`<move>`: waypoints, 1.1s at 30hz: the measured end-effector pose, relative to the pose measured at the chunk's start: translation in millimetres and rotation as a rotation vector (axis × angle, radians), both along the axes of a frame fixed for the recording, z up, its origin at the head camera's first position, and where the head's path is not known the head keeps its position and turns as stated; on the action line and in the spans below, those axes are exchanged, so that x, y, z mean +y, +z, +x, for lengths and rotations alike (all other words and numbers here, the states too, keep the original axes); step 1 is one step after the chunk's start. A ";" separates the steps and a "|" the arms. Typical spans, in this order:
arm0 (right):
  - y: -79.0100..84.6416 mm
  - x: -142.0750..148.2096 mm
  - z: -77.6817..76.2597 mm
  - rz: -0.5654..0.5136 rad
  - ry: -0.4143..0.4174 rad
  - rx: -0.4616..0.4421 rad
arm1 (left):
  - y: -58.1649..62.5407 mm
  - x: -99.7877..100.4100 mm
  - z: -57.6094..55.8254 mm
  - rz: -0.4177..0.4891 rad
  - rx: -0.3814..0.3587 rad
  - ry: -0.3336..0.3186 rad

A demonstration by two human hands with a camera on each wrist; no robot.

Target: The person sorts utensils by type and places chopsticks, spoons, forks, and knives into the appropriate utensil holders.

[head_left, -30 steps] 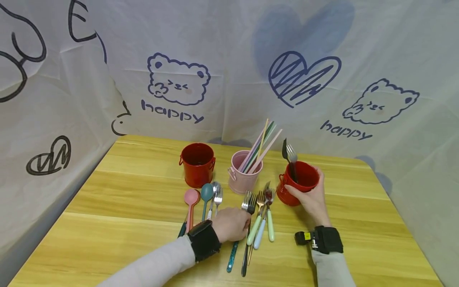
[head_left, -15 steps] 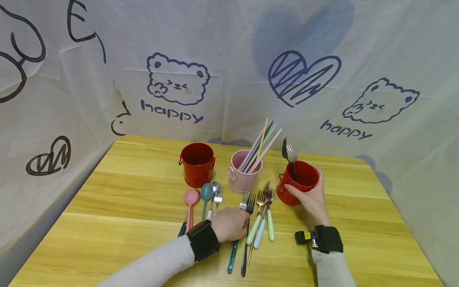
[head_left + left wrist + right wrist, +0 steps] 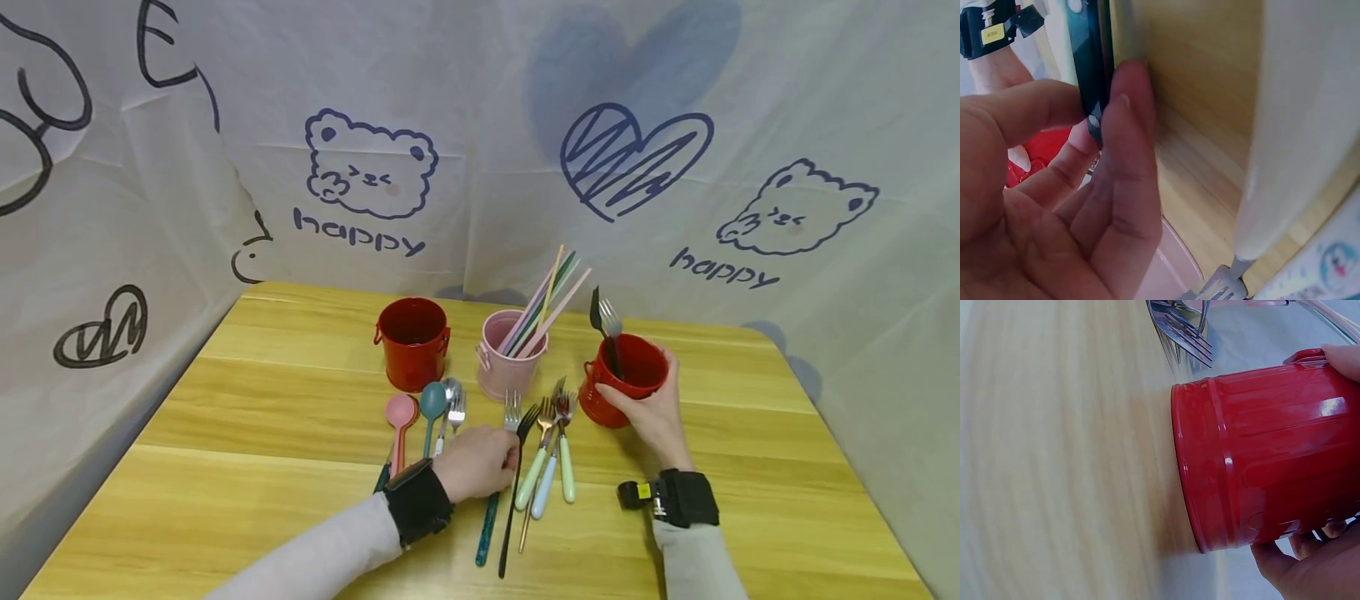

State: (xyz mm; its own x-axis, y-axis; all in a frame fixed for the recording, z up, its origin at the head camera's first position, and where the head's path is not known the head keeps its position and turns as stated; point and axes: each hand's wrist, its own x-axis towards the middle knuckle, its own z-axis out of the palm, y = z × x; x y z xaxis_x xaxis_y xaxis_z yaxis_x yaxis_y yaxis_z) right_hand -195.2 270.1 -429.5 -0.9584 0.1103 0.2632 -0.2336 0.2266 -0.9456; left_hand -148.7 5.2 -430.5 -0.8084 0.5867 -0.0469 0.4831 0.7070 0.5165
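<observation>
My left hand (image 3: 478,463) pinches the dark teal handle (image 3: 1090,69) of a silver-headed fork (image 3: 512,408) between thumb and fingers, over the middle of the table. Just right of it lies a black fork (image 3: 517,492), its neck close to my fingertips. My right hand (image 3: 651,410) grips the right-hand red bucket (image 3: 1272,456), thumb on the near side and fingers round the far side. Inside that bucket lean a silver fork (image 3: 612,319) and a black flat-ended utensil (image 3: 596,312); their lower ends are partly hidden by its rim.
Several forks with green and blue handles (image 3: 546,483) lie between the hands. Pink and teal spoons (image 3: 432,402) and another silver fork (image 3: 457,410) lie left. Behind stand a second red bucket (image 3: 414,350) and a pink bucket (image 3: 502,367) of coloured straws (image 3: 551,304).
My left hand has shifted slightly left, and the teal-handled fork's head has moved up and apart from the black fork, which now tilts more. My right hand and its bucket stay put.
</observation>
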 end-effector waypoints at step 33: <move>1.9 -1.4 1.2 0.015 0.000 0.006 | 14.1 -4.5 -8.2 0.148 -0.291 0.102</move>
State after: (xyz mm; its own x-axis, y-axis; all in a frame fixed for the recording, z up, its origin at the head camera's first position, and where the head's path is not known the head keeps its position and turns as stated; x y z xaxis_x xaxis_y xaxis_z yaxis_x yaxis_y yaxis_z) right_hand -194.0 268.7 -427.6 -0.9568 0.1066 0.2706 -0.2393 0.2403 -0.9407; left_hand -156.9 0.7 -416.4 -0.8282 0.5216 -0.2049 0.2313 0.6511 0.7229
